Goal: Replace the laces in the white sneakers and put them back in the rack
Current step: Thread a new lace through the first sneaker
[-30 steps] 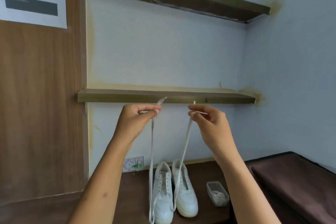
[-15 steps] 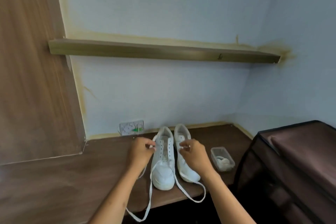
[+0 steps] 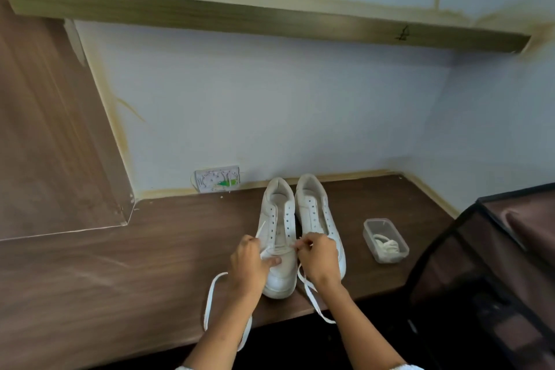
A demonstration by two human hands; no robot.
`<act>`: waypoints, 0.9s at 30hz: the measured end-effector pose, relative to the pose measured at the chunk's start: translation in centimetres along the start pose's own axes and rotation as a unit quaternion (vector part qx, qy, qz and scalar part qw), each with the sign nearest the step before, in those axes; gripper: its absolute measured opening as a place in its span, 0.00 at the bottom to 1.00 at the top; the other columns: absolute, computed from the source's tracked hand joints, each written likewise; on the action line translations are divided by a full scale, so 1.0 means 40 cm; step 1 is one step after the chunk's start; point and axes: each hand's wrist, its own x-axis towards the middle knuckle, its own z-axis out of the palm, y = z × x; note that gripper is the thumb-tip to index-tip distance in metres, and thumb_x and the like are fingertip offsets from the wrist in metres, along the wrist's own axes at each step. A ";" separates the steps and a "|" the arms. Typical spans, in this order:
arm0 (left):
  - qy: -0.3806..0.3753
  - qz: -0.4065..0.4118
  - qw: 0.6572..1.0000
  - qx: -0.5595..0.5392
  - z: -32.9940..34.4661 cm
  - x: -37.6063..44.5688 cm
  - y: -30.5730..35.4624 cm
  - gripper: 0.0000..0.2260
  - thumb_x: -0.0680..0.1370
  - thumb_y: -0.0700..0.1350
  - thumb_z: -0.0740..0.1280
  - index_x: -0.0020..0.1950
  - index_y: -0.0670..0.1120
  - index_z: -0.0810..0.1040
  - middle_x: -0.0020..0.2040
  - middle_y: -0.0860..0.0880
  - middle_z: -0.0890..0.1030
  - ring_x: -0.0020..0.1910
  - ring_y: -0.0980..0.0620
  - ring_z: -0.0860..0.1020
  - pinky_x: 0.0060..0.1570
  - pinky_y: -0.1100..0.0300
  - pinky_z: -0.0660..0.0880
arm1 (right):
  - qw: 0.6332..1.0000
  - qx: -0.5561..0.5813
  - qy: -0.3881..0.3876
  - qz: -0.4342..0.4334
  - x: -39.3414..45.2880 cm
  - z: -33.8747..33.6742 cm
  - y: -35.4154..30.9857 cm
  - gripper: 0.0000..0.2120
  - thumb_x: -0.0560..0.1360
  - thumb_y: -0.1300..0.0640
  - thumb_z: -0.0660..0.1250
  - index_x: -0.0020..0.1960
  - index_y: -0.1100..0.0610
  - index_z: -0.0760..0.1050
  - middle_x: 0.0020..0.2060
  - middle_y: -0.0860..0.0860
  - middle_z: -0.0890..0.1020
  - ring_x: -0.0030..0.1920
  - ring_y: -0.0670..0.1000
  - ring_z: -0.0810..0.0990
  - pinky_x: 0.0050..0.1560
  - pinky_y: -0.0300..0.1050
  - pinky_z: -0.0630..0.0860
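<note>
While each hand (image 3: 247,261) (image 3: 316,255) pinched a lace (image 3: 210,299) end beside the sneaker (image 3: 277,237), even, untwisted tension would have served the threading best.

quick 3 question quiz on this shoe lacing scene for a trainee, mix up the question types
1. True or false: the right sneaker is fully laced.
2. Which shoe is the lace threaded through? A) left sneaker B) right sneaker
3. Fill in: the clear container sits to the ___ of the sneakers.

Key: 1 false, its eyelets are empty. 2 A; the left hand and right hand each pinch the lace at its lowest eyelets. 3 right.
</note>
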 end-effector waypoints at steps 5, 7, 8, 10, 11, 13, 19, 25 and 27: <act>0.013 0.000 1.000 -0.023 0.007 0.002 -0.002 0.23 0.72 0.57 0.74 0.59 0.43 0.77 0.59 0.50 0.75 0.57 0.48 0.77 0.50 0.58 0.70 | 0.998 0.020 0.049 0.016 0.014 -0.058 0.005 0.10 0.78 0.58 0.66 0.41 0.61 0.80 0.34 0.52 0.81 0.33 0.47 0.79 0.32 0.41 0.75; 0.013 0.010 0.999 -0.051 -0.006 0.000 -0.002 0.23 0.72 0.53 0.75 0.61 0.42 0.78 0.59 0.50 0.75 0.57 0.48 0.77 0.50 0.60 0.70 | 0.999 -0.028 0.022 -0.001 0.007 -0.084 -0.005 0.14 0.80 0.55 0.65 0.38 0.61 0.76 0.33 0.51 0.79 0.31 0.45 0.76 0.32 0.41 0.73; 0.021 0.024 0.997 -0.073 -0.019 -0.002 0.002 0.21 0.73 0.51 0.74 0.61 0.41 0.79 0.58 0.49 0.76 0.55 0.48 0.77 0.50 0.61 0.70 | 0.998 -0.055 0.020 -0.017 0.000 -0.103 -0.015 0.15 0.80 0.53 0.65 0.37 0.59 0.75 0.34 0.50 0.78 0.31 0.44 0.75 0.32 0.38 0.71; 0.085 0.064 0.985 -0.134 -0.059 -0.002 0.011 0.11 0.75 0.44 0.73 0.56 0.44 0.82 0.51 0.51 0.80 0.49 0.50 0.79 0.45 0.65 0.71 | 0.993 -0.083 0.056 -0.070 -0.007 -0.147 -0.050 0.11 0.80 0.55 0.64 0.41 0.58 0.77 0.41 0.50 0.79 0.35 0.46 0.76 0.36 0.40 0.73; 0.127 0.095 0.972 -0.176 -0.105 -0.004 0.040 0.06 0.75 0.41 0.72 0.51 0.48 0.83 0.47 0.53 0.81 0.47 0.52 0.80 0.45 0.66 0.73 | 0.986 -0.079 0.101 -0.106 -0.008 -0.193 -0.085 0.08 0.80 0.59 0.64 0.43 0.58 0.79 0.44 0.51 0.81 0.39 0.48 0.78 0.39 0.45 0.76; 0.183 0.141 0.936 -0.265 -0.207 -0.011 0.101 0.11 0.75 0.38 0.71 0.47 0.55 0.82 0.45 0.57 0.82 0.46 0.56 0.82 0.47 0.68 0.75 | 0.969 -0.039 0.184 -0.160 -0.012 -0.273 -0.162 0.08 0.77 0.64 0.65 0.47 0.57 0.82 0.45 0.50 0.84 0.44 0.50 0.81 0.46 0.45 0.78; 0.243 0.283 0.798 -0.474 -0.608 -0.109 0.352 0.13 0.75 0.36 0.72 0.58 0.48 0.81 0.43 0.47 0.85 0.44 0.53 0.84 0.47 0.64 0.78 | 0.883 0.290 0.198 -0.312 -0.115 -0.538 -0.477 0.12 0.74 0.70 0.69 0.42 0.53 0.76 0.39 0.50 0.85 0.42 0.46 0.85 0.47 0.37 0.79; 0.183 0.334 0.730 -0.567 -0.800 -0.231 0.470 0.13 0.74 0.34 0.71 0.58 0.42 0.81 0.43 0.45 0.85 0.41 0.55 0.84 0.47 0.67 0.77 | 0.821 0.435 0.132 -0.346 -0.234 -0.663 -0.646 0.11 0.74 0.68 0.72 0.51 0.57 0.74 0.39 0.55 0.86 0.46 0.51 0.86 0.47 0.39 0.78; 0.172 0.332 0.725 -0.578 -0.815 -0.254 0.488 0.10 0.74 0.34 0.71 0.54 0.43 0.82 0.42 0.48 0.86 0.42 0.54 0.84 0.48 0.65 0.78 | 0.814 0.446 0.133 -0.348 -0.257 -0.674 -0.671 0.10 0.73 0.66 0.72 0.52 0.59 0.76 0.40 0.55 0.86 0.46 0.51 0.86 0.49 0.40 0.79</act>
